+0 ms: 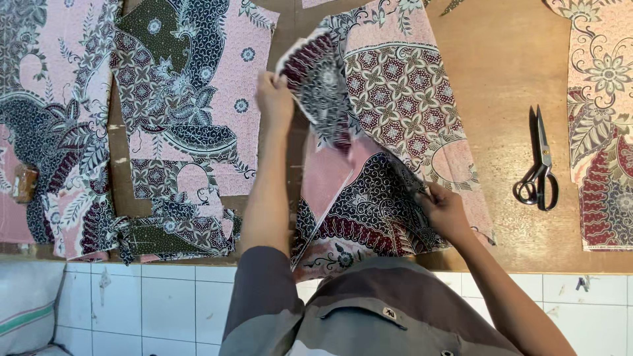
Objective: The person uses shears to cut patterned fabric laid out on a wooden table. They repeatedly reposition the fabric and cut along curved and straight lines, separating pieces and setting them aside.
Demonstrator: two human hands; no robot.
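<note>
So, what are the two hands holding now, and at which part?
Both hold one patterned fabric piece. The left hand pinches its upper left corner, lifted and folded. The right hand pinches its lower right edge, near the wooden table.

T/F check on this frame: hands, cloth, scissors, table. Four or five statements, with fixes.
1. The left hand grips the upper edge of the patterned cloth piece. True.
2. The right hand holds the scissors. False: it pinches the cloth; the scissors lie apart on the wooden table.
3. The scissors lie open. False: the blades are closed.
4. More patterned pieces lie left of the left hand. True.
</note>
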